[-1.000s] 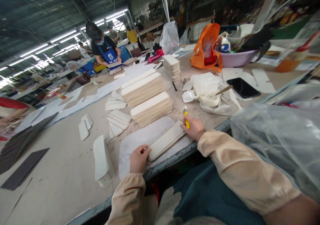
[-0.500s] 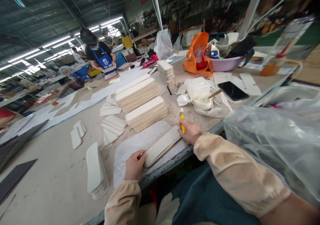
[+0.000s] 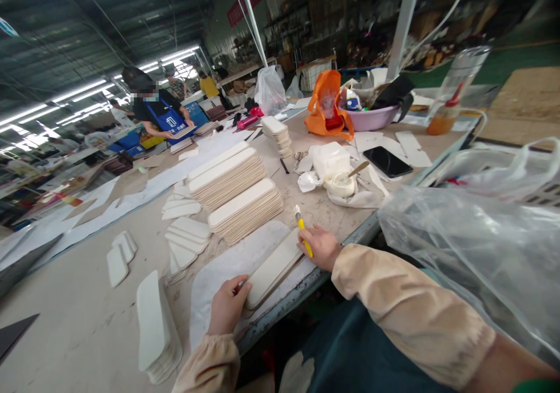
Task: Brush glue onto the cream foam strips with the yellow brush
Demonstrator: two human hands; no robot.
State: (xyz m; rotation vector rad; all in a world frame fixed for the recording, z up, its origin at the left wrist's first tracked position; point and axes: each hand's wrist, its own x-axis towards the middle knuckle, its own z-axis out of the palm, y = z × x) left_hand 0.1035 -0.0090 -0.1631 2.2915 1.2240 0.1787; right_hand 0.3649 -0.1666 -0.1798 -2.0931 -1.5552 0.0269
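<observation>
Long white strips with rounded ends [image 3: 273, 270] lie on a white sheet [image 3: 205, 285] at the table's front edge. My left hand [image 3: 228, 302] pinches their near left end between thumb and fingers. At the far right end is my right hand [image 3: 321, 246], its fingers closed round a yellow-handled brush [image 3: 305, 237] with the bristles pointing up and away; those fingers also touch the strips. Behind the sheet stand thick stacks of similar strips [image 3: 247, 209]. Fanned white pieces [image 3: 186, 241] and another stack [image 3: 155, 323] lie to the left.
A tub of pale paste [image 3: 341, 184] with a stick, a black phone [image 3: 388, 162], an orange bag [image 3: 326, 110] and a purple basin [image 3: 371, 118] stand behind at the right. Clear plastic [image 3: 464, 253] bulges beside the right edge. A person in a blue apron [image 3: 168, 119] is across the table.
The view has swung slightly, so the tabletop things appear farther left. Both hands keep their places at the ends of the strips, and the brush remains in my right hand.
</observation>
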